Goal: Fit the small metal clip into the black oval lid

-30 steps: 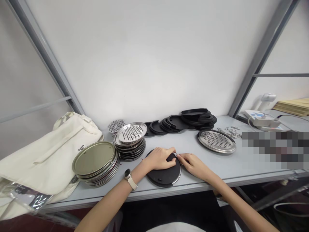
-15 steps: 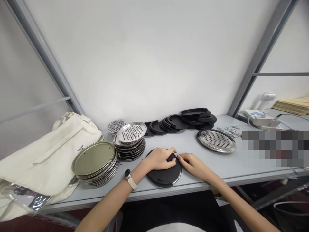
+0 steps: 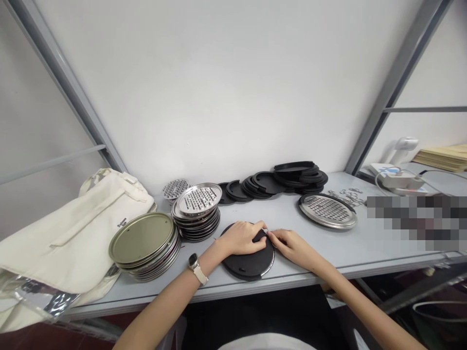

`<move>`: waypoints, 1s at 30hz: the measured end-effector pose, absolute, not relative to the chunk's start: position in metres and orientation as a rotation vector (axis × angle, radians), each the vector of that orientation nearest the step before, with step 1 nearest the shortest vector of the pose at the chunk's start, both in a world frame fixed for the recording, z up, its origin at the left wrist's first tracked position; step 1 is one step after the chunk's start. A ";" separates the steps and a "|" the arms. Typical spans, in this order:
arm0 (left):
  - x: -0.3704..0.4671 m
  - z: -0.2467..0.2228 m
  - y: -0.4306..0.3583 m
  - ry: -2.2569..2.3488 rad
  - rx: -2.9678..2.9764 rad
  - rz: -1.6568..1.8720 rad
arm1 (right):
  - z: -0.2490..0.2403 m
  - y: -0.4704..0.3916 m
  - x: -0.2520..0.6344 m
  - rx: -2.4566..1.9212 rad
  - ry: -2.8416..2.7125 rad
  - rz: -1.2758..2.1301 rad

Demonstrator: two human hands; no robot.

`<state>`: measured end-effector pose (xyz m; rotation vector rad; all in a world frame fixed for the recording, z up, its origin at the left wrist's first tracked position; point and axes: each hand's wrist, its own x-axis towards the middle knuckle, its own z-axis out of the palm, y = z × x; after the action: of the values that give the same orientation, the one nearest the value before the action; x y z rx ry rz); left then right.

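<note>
A black round disc (image 3: pixel 248 265) lies flat near the table's front edge, with a strip of silver metal rim showing along its right side. My left hand (image 3: pixel 242 238), a watch on its wrist, presses on top of the disc, thumb and forefinger bent around its upper right edge. At that same edge my right hand (image 3: pixel 288 245) is closed in a pinch. Whatever sits between its fingertips is too small to name, though a tiny bright spot shows there. Right of my hands, a perforated silver grater plate (image 3: pixel 326 211) sits partly in a black rim.
Round grater plates (image 3: pixel 200 199) are stacked left of the disc, beside a pile of olive-topped round plates (image 3: pixel 142 238). Black round covers (image 3: pixel 270 183) overlap along the wall. Small metal clips (image 3: pixel 348 197) lie at right. A cream bag (image 3: pixel 91 223) covers the left end.
</note>
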<state>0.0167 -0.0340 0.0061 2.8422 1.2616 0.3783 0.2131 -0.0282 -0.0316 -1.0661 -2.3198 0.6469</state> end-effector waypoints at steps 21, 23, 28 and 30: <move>0.017 0.006 -0.034 1.260 2.849 0.337 | -0.029 -0.030 0.214 -1.063 -2.330 0.611; 0.016 0.006 -0.033 1.264 2.850 0.325 | -0.028 -0.030 0.214 -1.059 -2.332 0.602; 0.016 0.006 -0.033 1.241 2.841 0.322 | -0.026 -0.032 0.213 -1.076 -2.329 0.595; 0.016 0.007 -0.033 1.243 2.820 0.322 | -0.025 -0.032 0.213 -1.081 -2.324 0.602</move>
<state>0.0160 -0.0329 0.0069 2.8203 1.2432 0.3223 0.2125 -0.0320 -0.0253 -1.0809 -2.3242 0.6022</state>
